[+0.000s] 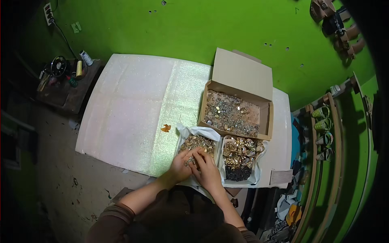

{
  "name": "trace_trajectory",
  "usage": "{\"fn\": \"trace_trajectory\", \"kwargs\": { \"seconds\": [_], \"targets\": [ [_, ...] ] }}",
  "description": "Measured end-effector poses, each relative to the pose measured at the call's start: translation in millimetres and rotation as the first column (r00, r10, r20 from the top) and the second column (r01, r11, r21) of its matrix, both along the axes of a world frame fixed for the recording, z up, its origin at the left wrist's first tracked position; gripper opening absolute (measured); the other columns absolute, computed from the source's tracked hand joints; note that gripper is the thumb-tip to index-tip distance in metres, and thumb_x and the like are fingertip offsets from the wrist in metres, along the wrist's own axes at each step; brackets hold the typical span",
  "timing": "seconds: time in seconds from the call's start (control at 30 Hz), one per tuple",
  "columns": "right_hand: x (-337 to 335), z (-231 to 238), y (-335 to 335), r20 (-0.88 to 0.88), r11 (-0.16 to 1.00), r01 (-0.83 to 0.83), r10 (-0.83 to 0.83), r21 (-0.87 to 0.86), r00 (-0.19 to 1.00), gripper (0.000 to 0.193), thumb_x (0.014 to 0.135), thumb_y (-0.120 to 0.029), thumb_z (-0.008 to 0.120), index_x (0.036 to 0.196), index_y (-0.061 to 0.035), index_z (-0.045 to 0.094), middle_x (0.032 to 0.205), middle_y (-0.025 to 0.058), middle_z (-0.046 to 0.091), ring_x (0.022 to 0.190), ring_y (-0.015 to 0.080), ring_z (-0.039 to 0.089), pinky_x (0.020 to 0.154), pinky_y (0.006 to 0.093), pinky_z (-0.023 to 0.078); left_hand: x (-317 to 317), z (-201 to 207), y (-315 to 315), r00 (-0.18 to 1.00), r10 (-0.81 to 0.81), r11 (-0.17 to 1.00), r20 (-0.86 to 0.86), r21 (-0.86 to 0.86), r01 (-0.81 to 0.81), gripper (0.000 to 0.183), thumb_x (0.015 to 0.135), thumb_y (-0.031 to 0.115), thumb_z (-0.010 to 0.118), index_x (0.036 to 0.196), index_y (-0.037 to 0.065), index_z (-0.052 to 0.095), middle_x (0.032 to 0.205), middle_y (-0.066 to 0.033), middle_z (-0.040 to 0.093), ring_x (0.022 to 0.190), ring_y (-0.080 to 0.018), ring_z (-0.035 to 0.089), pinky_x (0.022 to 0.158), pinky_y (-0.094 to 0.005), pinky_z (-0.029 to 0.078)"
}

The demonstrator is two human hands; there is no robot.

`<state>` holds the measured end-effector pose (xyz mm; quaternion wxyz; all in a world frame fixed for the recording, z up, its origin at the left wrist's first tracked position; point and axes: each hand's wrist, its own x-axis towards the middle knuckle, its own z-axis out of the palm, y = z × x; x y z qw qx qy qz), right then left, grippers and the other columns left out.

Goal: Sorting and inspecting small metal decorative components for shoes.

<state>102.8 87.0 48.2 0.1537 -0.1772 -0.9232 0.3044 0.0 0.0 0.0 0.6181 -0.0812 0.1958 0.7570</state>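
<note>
My left hand (pixel 181 167) is cupped, palm up, with a small pile of silvery metal pieces (pixel 189 161) in it. Against it rests my right hand (pixel 207 169), its fingers bent together over the palm; what they pinch is too small to make out. Both hands are above the near side of a paper-lined tray (pixel 219 146) full of small gold and silver metal fittings (pixel 198 142). Beside it on the right, a second lined tray (pixel 259 172) carries gold buckle-like pieces (pixel 239 149) and small dark pieces (pixel 238 174).
An open cardboard box (pixel 265 121) of small metal fittings stands behind the trays. A brown leaf-shaped scrap (pixel 165 128) lies on the shiny white table cover (pixel 125 97). Thread spools (pixel 86 58) stand on a side table at left. Shoes (pixel 322 124) sit on a rack at right.
</note>
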Motion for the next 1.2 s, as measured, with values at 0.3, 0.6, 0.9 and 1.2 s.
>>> {"fn": "trace_trajectory", "kwargs": {
  "seconds": [0.3, 0.6, 0.9, 1.2],
  "targets": [
    [-1, -6, 7, -0.007, 0.999, -0.032, 0.033, 0.019, 0.999, 0.018, 0.078, -0.01, 0.063, 0.095, -0.0038, 0.062, 0.091, 0.012, 0.058, 0.085, 0.0309, 0.058, 0.072, 0.039, 0.049, 5, -25, 1, 0.891, -0.035, 0.999, -0.453, -0.019, 0.029, 0.047, 0.09, -0.004, 0.031, 0.137, -0.004, 0.032, 0.139, -0.0131, 0.042, 0.127, -0.0186, 0.041, 0.109, -0.0295, 0.028],
    [-6, -3, 9, 0.024, 0.999, -0.022, 0.022, -0.028, 0.999, 0.018, 0.075, -0.01, 0.066, 0.092, -0.0033, 0.063, 0.09, 0.0124, 0.06, 0.087, 0.0329, 0.059, 0.076, 0.0393, 0.049, 6, 7, 5, 0.996, 0.024, 0.994, 0.091, -0.104, -0.015, 0.049, 0.101, 0.028, 0.022, 0.138, -0.003, 0.032, 0.139, -0.0124, 0.04, 0.129, -0.0221, 0.037, 0.111, -0.0331, 0.025],
    [-12, -12, 9, 0.007, 0.996, 0.003, -0.004, 0.093, 1.0, 0.01, 0.075, -0.006, 0.062, 0.082, 0.0002, 0.059, 0.08, 0.0147, 0.059, 0.072, 0.0341, 0.06, 0.064, 0.0412, 0.05, 8, -7, 6, 0.99, 0.045, 0.996, 0.13, -0.079, -0.035, 0.048, 0.101, 0.028, 0.025, 0.137, -0.002, 0.036, 0.136, -0.0143, 0.044, 0.126, -0.0229, 0.041, 0.11, -0.0337, 0.026],
    [-8, -15, 39, -0.018, 0.362, 0.026, -0.118, -0.932, 0.993, 0.012, 0.085, -0.005, 0.064, 0.095, 0.0021, 0.061, 0.089, 0.0039, 0.065, 0.077, 0.0101, 0.062, 0.067, 0.0228, 0.052, 1, 6, 4, 0.976, 0.09, 0.986, 0.201, -0.155, -0.059, 0.048, 0.101, 0.029, 0.024, 0.136, -0.001, 0.036, 0.135, -0.0154, 0.044, 0.126, -0.0244, 0.042, 0.108, -0.0371, 0.03]
  ]
}}
